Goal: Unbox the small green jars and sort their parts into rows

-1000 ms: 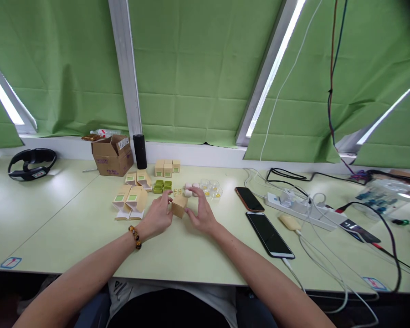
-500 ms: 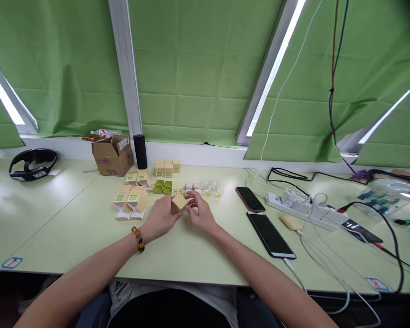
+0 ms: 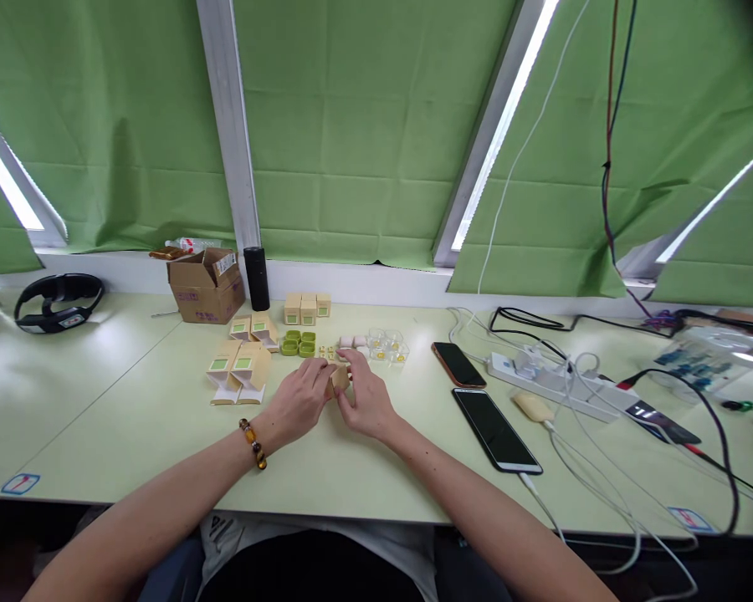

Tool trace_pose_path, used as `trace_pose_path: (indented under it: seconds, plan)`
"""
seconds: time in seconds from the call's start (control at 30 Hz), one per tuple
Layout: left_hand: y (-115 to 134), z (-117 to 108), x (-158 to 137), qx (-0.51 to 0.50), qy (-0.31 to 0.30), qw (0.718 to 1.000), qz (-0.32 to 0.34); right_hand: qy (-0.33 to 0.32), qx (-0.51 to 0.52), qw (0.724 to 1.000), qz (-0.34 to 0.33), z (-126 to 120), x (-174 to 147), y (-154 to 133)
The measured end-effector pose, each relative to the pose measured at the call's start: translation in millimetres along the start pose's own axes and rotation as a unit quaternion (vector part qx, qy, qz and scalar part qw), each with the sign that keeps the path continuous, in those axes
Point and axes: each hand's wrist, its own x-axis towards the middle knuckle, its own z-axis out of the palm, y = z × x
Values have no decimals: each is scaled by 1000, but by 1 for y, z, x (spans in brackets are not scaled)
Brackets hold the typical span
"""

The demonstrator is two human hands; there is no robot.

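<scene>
Between my two hands is a small tan cardboard box (image 3: 339,380), partly covered by my fingers. My left hand (image 3: 298,397) grips it from the left, a bead bracelet on the wrist. My right hand (image 3: 367,397) holds its right side with thumb and fingers. Just beyond lie several tiny yellowish pieces (image 3: 327,353), green square containers (image 3: 298,343), pinkish-white pieces (image 3: 352,342) and clear plastic cups (image 3: 387,344) with yellow spots inside. Left of my hands stand several unfolded box sleeves (image 3: 239,368) with green windows. Closed small boxes (image 3: 307,308) stand farther back.
A brown carton (image 3: 207,288) and a black cylinder (image 3: 257,278) stand at the back left, with a black headset (image 3: 59,303) farther left. To the right lie two phones (image 3: 497,431), a white power strip (image 3: 555,389) and tangled cables.
The small box has turned and shifted slightly right, and more of it is covered. My left fingers have moved over its top; my right hand has closed in on its side.
</scene>
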Motion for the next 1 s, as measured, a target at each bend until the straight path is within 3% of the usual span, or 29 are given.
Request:
trace_pose_path:
  seconds: [0.23,0.53,1.0]
  plan:
    - [1,2,0,32,-17,999,24,-22,-30,999,3,0,-1,-11]
    - [2,0,0,-4,-25,1000,1,-8,17,997,77,5,0,-6]
    - [0,-1,0,-49,-15,998,-23,2,65,995,72,10,-2,4]
